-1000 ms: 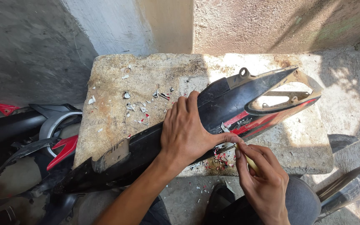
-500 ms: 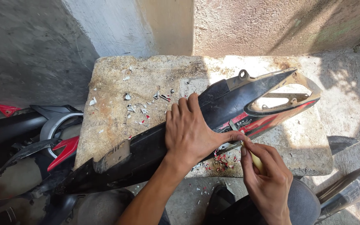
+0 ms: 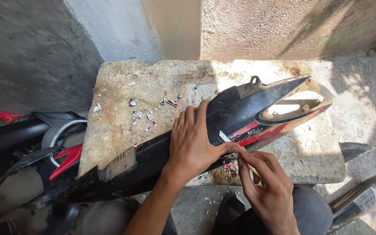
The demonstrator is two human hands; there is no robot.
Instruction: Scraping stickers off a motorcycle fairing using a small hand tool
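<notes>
A motorcycle fairing panel (image 3: pixel 244 117) lies across the stone slab's (image 3: pixel 153 82) near edge. Sticker scraps (image 3: pixel 146 114) lie on the slab behind it. More motorcycle body panels (image 3: pixel 35 143) sit left of the slab.

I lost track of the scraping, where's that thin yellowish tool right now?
In the head view, low and right of centre: the right hand pinches the thin yellowish tool against the black and red fairing panel's lower edge, beside the left hand.
</notes>
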